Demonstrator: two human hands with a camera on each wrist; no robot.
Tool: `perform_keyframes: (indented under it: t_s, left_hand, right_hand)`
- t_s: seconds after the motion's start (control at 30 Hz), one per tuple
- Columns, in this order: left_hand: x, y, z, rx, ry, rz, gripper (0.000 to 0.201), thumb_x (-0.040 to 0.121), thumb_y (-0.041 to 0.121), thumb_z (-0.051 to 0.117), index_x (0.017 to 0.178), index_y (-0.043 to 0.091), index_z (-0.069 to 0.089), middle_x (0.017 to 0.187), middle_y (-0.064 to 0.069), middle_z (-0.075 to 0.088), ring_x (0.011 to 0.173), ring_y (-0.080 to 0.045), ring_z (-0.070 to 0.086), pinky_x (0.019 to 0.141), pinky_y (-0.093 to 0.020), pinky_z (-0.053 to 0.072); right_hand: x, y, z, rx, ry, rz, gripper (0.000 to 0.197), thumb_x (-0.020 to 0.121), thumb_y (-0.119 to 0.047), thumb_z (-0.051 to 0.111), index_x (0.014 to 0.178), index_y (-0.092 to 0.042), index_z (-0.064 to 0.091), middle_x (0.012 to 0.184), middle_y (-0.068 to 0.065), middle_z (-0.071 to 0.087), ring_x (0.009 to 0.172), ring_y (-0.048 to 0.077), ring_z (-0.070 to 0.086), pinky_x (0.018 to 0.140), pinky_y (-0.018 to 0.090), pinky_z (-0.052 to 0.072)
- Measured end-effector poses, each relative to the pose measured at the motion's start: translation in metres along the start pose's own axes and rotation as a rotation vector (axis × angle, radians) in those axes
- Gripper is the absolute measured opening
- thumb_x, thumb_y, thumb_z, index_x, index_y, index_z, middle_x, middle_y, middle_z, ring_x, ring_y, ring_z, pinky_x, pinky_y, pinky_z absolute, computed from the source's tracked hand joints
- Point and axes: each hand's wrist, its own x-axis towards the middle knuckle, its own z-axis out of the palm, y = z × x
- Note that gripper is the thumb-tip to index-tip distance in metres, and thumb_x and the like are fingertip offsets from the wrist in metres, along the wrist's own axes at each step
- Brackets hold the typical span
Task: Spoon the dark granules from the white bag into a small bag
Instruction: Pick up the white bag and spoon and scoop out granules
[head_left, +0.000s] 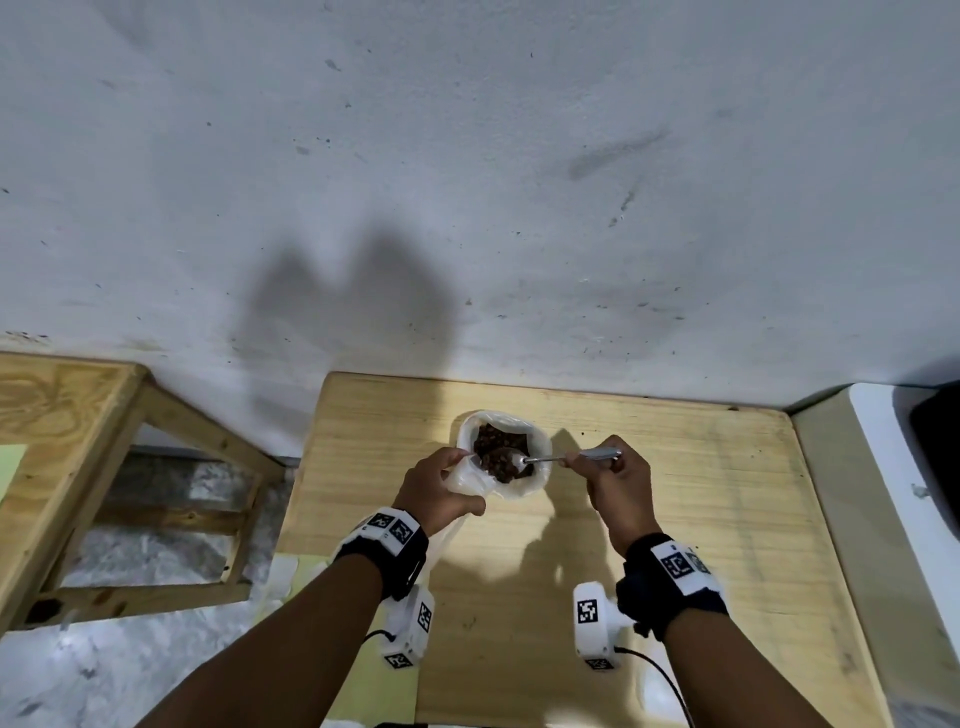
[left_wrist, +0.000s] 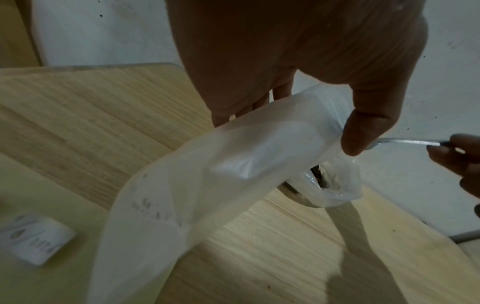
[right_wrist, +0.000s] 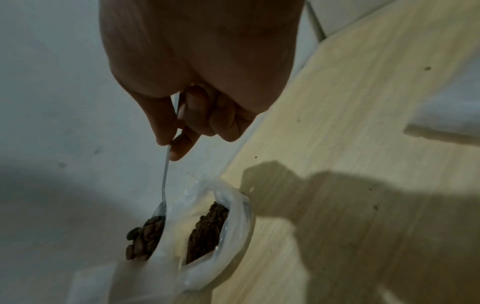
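Steel spoon (head_left: 524, 460) pinched in right hand (head_left: 615, 486), loaded, handle running to 3 o'clock over white bag (head_left: 540, 447); small bag (head_left: 467, 480) gripped by left hand (head_left: 434, 486) at 9 o'clock.

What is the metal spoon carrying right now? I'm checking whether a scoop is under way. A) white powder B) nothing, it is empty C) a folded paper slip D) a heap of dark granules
D: the metal spoon, pinched by the right hand, has its bowl heaped with dark granules beside the open white bag.
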Motion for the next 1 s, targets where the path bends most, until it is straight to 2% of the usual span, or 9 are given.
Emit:
perform_keyframes:
  t_s: [0.1,0.2,0.3,0.43,0.57,0.7,0.83,0.9,1.0]
  left_hand:
    - [0.000,0.001,0.000,0.004,-0.002,-0.001,0.075,0.060,0.023,0.086,0.128,0.023,0.057,0.120,0.007,0.058,0.107,-0.012,0.052,0.081,-0.023,0.040]
    - [0.000,0.004,-0.001,-0.030,0.001,-0.020,0.081,0.050,0.033,0.081,0.127,0.025,0.058,0.120,0.007,0.060,0.107,-0.013,0.055,0.079,-0.022,0.041]
    - [0.000,0.004,0.000,-0.073,0.007,-0.044,0.083,0.047,0.037,0.079,0.127,0.025,0.059,0.119,0.008,0.061,0.109,-0.014,0.056,0.075,-0.018,0.041]
    - [0.003,0.004,0.000,-0.106,-0.031,-0.068,0.094,0.041,0.045,0.082,0.130,0.026,0.058,0.125,0.008,0.060,0.116,-0.017,0.056,0.087,-0.027,0.046]
    - [0.010,0.004,0.006,-0.132,-0.060,-0.111,0.097,0.041,0.047,0.083,0.131,0.022,0.059,0.127,0.006,0.062,0.116,-0.018,0.058,0.092,-0.032,0.049]
    - [0.015,0.007,0.010,-0.204,0.033,-0.129,0.048,0.045,0.037,0.081,0.086,0.013,0.071,0.091,-0.004,0.071,0.089,-0.024,0.066,0.073,-0.031,0.050]
    - [0.014,0.006,0.007,-0.264,0.085,-0.129,0.043,0.044,0.033,0.081,0.070,0.003,0.065,0.067,0.000,0.059,0.065,-0.016,0.054,0.060,-0.026,0.041]
    - [0.014,0.008,0.004,-0.276,0.094,-0.135,0.027,0.054,0.022,0.084,0.052,0.016,0.057,0.054,0.009,0.049,0.054,-0.010,0.044,0.053,-0.019,0.034]
    - [0.017,0.009,-0.001,-0.284,0.089,-0.118,0.038,0.056,0.021,0.082,0.048,0.020,0.045,0.051,0.009,0.041,0.051,-0.011,0.038,0.052,-0.023,0.030]
  right_hand:
    - [-0.009,-0.009,0.013,-0.141,-0.112,-0.169,0.038,0.080,-0.001,0.078,0.064,-0.010,0.044,0.054,-0.012,0.039,0.054,0.010,0.035,0.053,0.021,0.030]
    - [-0.014,-0.015,0.021,-0.224,-0.179,-0.241,0.039,0.080,0.000,0.078,0.063,-0.011,0.045,0.053,-0.014,0.045,0.052,0.004,0.038,0.052,0.015,0.031]
    - [-0.012,-0.015,0.017,-0.157,-0.092,-0.232,0.039,0.080,0.000,0.078,0.062,-0.012,0.044,0.054,-0.012,0.045,0.055,0.009,0.039,0.055,0.020,0.032]
    - [-0.006,-0.005,0.009,-0.146,0.098,-0.202,0.036,0.079,-0.003,0.079,0.063,-0.013,0.048,0.058,-0.013,0.053,0.055,0.010,0.041,0.057,0.027,0.033]
    - [-0.008,0.003,0.015,-0.316,0.084,-0.175,0.029,0.081,-0.005,0.076,0.066,-0.010,0.052,0.072,-0.008,0.068,0.056,0.001,0.052,0.057,0.022,0.038]
    - [-0.007,0.010,0.024,-0.375,0.086,-0.183,0.023,0.082,-0.006,0.075,0.071,-0.007,0.054,0.077,-0.006,0.070,0.065,-0.002,0.058,0.055,0.011,0.039]
    - [-0.003,0.012,0.026,-0.409,0.168,-0.203,0.025,0.084,-0.012,0.074,0.071,-0.014,0.052,0.075,-0.008,0.069,0.047,0.010,0.045,0.052,0.028,0.040]
    - [0.000,0.012,0.026,-0.411,0.212,-0.207,0.032,0.085,-0.014,0.074,0.068,-0.024,0.049,0.074,-0.006,0.069,0.043,0.015,0.042,0.051,0.030,0.041]
    - [0.002,0.013,0.028,-0.429,0.235,-0.196,0.031,0.087,-0.016,0.073,0.069,-0.024,0.049,0.077,-0.007,0.069,0.044,0.022,0.048,0.052,0.035,0.048]
